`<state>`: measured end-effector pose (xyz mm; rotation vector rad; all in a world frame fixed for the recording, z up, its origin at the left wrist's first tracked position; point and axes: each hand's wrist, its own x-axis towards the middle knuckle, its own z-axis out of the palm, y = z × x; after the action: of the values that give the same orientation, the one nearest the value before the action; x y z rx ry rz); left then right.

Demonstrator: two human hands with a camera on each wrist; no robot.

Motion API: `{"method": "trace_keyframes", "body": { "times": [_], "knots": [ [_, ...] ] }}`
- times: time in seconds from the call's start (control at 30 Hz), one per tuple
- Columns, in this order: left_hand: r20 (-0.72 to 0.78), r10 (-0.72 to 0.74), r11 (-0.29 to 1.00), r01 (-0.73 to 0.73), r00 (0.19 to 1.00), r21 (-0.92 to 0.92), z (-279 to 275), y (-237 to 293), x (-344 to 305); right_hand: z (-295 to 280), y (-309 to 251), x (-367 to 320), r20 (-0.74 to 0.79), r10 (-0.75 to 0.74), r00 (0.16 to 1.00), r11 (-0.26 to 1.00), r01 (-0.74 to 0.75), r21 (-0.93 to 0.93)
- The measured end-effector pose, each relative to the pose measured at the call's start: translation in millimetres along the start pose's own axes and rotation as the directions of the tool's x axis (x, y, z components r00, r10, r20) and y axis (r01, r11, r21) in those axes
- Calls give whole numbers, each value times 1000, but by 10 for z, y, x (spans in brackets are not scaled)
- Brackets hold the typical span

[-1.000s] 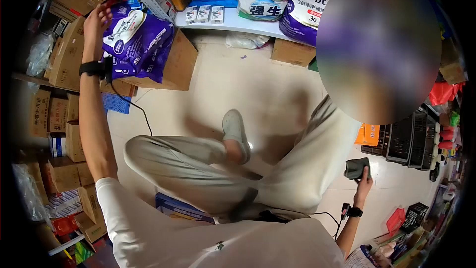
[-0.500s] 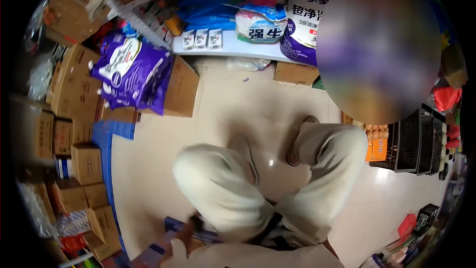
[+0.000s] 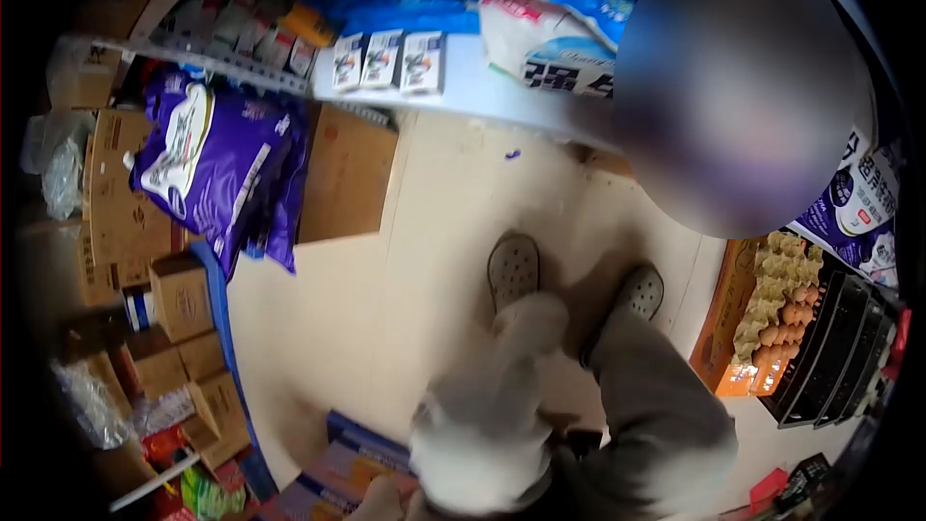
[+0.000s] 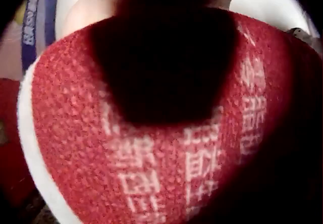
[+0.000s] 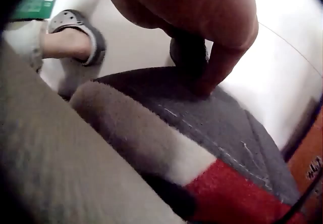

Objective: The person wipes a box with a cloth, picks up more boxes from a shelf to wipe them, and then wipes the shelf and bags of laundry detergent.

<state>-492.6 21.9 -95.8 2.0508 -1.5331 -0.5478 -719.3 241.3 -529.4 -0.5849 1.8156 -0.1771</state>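
Observation:
In the right wrist view, my right hand (image 5: 202, 12) reaches down and grips the edge of a mat-like piece of fabric (image 5: 202, 118) with a dark grey underside and a red and white border. Red pile with white characters fills much of the left wrist view, on a mat (image 4: 75, 118) with a white edge. My left hand (image 4: 91, 7) is just behind it, mostly covered by a dark shape, so I cannot tell how its fingers lie. At the head view's left, purple detergent bags (image 3: 241, 154) lean by a carton (image 3: 347, 174), away from both hands.
A blue and purple box (image 3: 357, 463) is on the floor at lower left. Cartons (image 3: 183, 294) stack along the left side. Egg trays (image 3: 772, 299) and black crates (image 3: 830, 357) stand at right. Small white boxes (image 3: 386, 63) line the shelf (image 3: 468, 87) ahead.
My left hand has left the purple bags and drawn down toward my body. My right hand has come in from the far right. The legs have shifted and the head view has turned and moved closer.

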Motion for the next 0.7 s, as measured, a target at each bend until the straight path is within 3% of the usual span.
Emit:
{"method": "trace_keyframes", "body": {
  "times": [0.03, 0.07, 0.37, 0.6, 0.7],
  "knots": [
    [171, -40, 997, 50, 984, -50, -125, 102, 225, -16, -47, 25, 5, -4, 1000, 1000, 4, -5],
    [197, -28, 994, 49, 980, -101, -178, 94, 303, -29, -126, 38, 3, -13, 1000, 1000, 13, 10],
    [187, -60, 948, 115, 981, -296, 67, -782, -669, -233, -120, -234, -55, -80, 995, 994, 83, 69],
    [195, -102, 933, 162, 976, -321, -53, -683, -408, -99, -77, -264, -71, -38, 997, 996, 43, 73],
    [212, -190, 921, 249, 959, -299, 22, -939, -419, -19, -110, -142, -76, -25, 997, 996, 31, 86]
  ]
}}
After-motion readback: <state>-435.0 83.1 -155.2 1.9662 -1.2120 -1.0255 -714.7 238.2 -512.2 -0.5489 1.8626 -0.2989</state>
